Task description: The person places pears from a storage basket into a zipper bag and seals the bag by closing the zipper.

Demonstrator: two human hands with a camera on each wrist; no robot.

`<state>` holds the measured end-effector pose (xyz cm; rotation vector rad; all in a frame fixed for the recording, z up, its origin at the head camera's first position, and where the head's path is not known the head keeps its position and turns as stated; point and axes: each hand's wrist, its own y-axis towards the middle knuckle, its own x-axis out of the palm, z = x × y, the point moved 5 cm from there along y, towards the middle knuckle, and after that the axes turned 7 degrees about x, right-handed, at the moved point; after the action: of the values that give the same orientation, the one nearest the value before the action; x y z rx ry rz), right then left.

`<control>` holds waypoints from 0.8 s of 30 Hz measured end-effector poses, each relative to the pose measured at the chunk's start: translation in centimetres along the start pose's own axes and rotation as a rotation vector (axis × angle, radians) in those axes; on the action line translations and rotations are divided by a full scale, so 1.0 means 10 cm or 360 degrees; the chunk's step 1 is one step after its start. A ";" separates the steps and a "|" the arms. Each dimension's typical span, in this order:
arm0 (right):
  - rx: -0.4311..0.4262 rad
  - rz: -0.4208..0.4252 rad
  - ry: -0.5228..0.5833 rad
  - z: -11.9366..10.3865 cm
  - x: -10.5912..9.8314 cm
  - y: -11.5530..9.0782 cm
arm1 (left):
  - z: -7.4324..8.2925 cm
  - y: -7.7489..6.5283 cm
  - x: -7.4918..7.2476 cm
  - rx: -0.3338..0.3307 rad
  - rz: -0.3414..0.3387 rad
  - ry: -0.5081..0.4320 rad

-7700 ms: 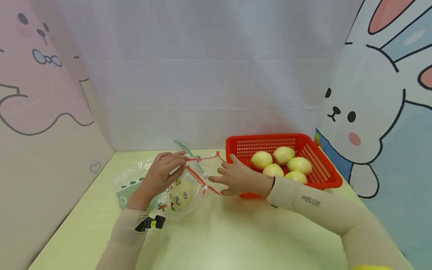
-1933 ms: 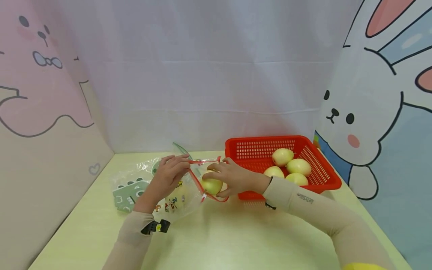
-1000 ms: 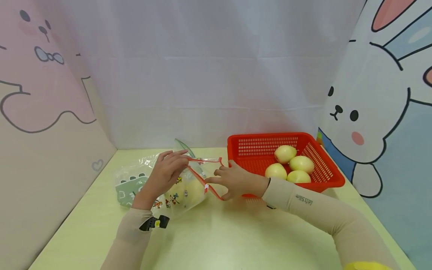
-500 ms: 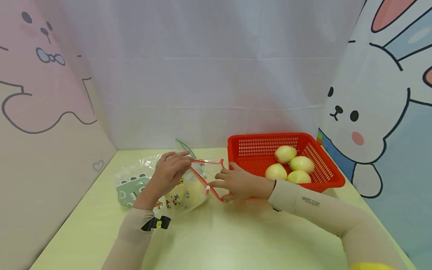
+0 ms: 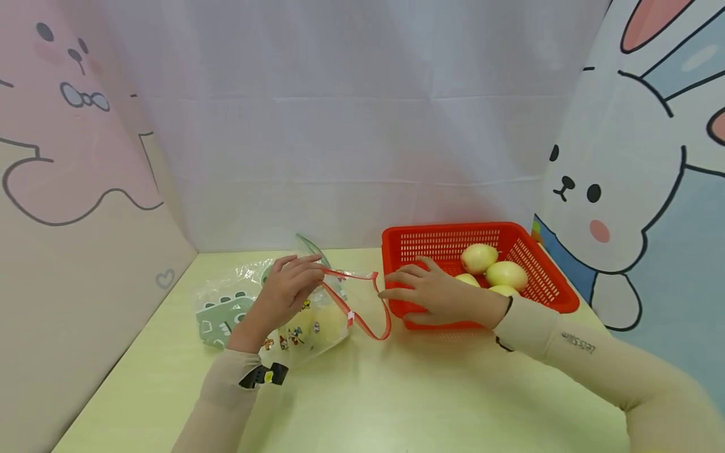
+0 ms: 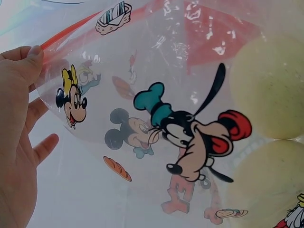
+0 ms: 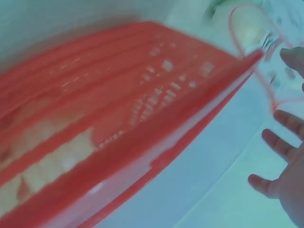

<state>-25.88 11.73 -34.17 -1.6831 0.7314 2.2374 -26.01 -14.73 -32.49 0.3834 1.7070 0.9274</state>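
While the left hand (image 5: 287,292) is pinching the clear bag (image 5: 313,332) on the bench (image 5: 396,402), the right hand (image 5: 438,294), spread and empty, is moving off to the red basket (image 5: 447,229), leaving one hand holding on.

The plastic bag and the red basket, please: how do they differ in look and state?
The plastic bag is clear with cartoon prints; the red basket is opaque with slotted walls. The bag opens sideways, toward the basket; the basket opens upward. The left hand pinches the bag's red edge; no hand grips the basket. Both contain pale, round fruits.
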 end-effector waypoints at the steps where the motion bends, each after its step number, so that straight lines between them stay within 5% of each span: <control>1: 0.0053 -0.0001 0.0000 0.07 0.00 -0.05 | 0.00 0.00 0.00 0.0005 0.0005 0.0004; 11: 0.0621 -0.0308 0.0050 0.68 0.12 -0.54 | -0.02 -0.02 -0.01 0.0019 0.0042 0.0019; 24: 0.0750 -0.0563 0.0004 0.94 0.44 -0.82 | -0.02 -0.02 -0.01 0.0008 0.0045 0.0024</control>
<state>-31.03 23.12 -38.36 -1.4474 0.8092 1.6647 -26.12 -15.01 -32.56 0.4055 1.7220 0.9486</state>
